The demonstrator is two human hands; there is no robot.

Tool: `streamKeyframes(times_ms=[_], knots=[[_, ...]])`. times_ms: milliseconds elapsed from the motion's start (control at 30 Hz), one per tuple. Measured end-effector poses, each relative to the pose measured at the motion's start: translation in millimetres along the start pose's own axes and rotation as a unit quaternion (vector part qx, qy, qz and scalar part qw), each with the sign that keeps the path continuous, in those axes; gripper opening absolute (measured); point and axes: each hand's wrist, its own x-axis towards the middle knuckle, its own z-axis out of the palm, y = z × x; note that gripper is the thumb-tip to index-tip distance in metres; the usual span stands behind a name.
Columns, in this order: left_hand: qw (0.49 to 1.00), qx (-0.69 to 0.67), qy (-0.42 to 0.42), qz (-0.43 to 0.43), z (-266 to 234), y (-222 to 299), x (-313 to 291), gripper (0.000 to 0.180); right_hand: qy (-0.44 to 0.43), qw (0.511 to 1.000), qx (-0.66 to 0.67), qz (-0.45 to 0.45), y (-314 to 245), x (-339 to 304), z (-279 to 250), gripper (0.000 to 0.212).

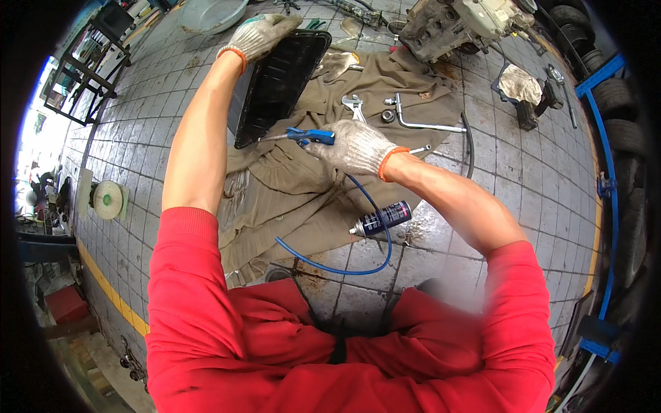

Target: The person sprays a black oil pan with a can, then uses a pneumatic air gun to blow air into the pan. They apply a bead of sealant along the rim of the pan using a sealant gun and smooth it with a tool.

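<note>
My left hand, in a white knit glove with an orange cuff, grips the top edge of a black, shallow pan-like part that stands tilted. In my gloved right hand is a blue air blow gun, its thin nozzle pointing left at the pan's lower edge. A blue hose curls below that hand. Just beyond my right hand lie an adjustable wrench, an L-shaped socket handle and a loose socket. A dark spray can lies on its side nearer me.
A rumpled brown cloth covers part of the tiled floor. An engine block sits at the far right, a translucent basin at the far left. Tyres line the right side behind a blue frame.
</note>
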Motion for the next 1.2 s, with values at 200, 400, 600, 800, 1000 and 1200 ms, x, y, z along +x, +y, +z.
streamKeyframes(times_ms=[200, 400, 600, 800, 1000, 1200], knots=[[1.0, -0.015, 0.004, 0.023, 2, -3, 4, 0.084, 0.001, 0.999, 0.036, 0.003, 1, -1, -4, 0.056], [0.994, -0.106, 0.011, 0.013, -26, 36, -20, 0.056, 0.02, 0.997, 0.036, 0.062, 15, -1, 0, 0.055], [0.997, -0.048, 0.013, 0.057, -16, 18, 5, 0.062, 0.009, 0.999, -0.007, 0.043, 13, -3, 3, 0.059], [0.995, -0.09, 0.016, 0.034, -16, 23, -2, 0.063, 0.057, 0.996, 0.019, 0.059, 10, -4, 9, 0.056], [0.996, -0.084, 0.024, 0.02, -22, 19, -12, 0.062, -0.027, 0.996, 0.017, 0.081, 9, -1, -8, 0.058], [0.995, -0.093, 0.014, 0.037, -20, 11, -5, 0.06, 0.064, 0.998, 0.021, 0.017, 14, 15, 0, 0.06]])
